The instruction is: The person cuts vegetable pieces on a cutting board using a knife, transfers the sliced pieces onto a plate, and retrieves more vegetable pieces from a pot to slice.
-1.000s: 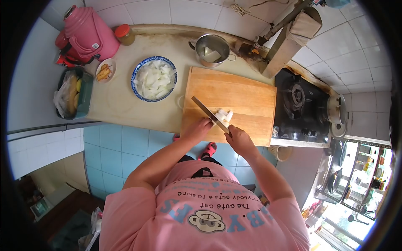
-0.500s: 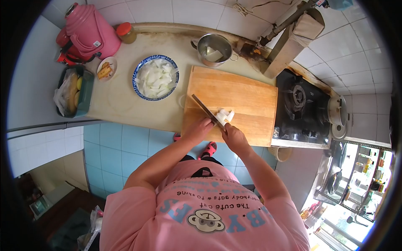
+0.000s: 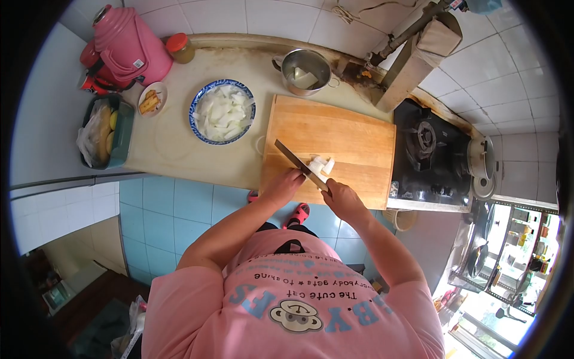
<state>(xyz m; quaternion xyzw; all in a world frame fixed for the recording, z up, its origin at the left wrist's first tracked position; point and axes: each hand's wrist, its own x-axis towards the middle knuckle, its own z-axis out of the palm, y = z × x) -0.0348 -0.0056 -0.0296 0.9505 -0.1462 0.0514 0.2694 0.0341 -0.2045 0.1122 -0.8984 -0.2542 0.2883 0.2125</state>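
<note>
My right hand [image 3: 342, 198] is closed around the handle of a kitchen knife [image 3: 293, 157]. The blade slants up and left across the near part of a wooden cutting board [image 3: 353, 128]. White vegetable pieces [image 3: 321, 165] lie against the blade's right side. On its other side, the bunched fingers of my left hand [image 3: 286, 185] press close to the blade; whatever is under them is hidden. Left of the board, a blue-rimmed bowl [image 3: 251, 113] holds many pale, translucent vegetable slices [image 3: 222, 112].
Behind the board stands a metal pot [image 3: 323, 67] with pale chunks inside. A black gas stove [image 3: 439, 158] is on the right. Further left are a small dish [image 3: 162, 96], a green bin [image 3: 122, 137], a lidded jar [image 3: 181, 49] and a pink thermos [image 3: 131, 48].
My right hand has shifted slightly right and toward me, drawing the knife along with it. My left hand stays nearly in place beside the blade.
</note>
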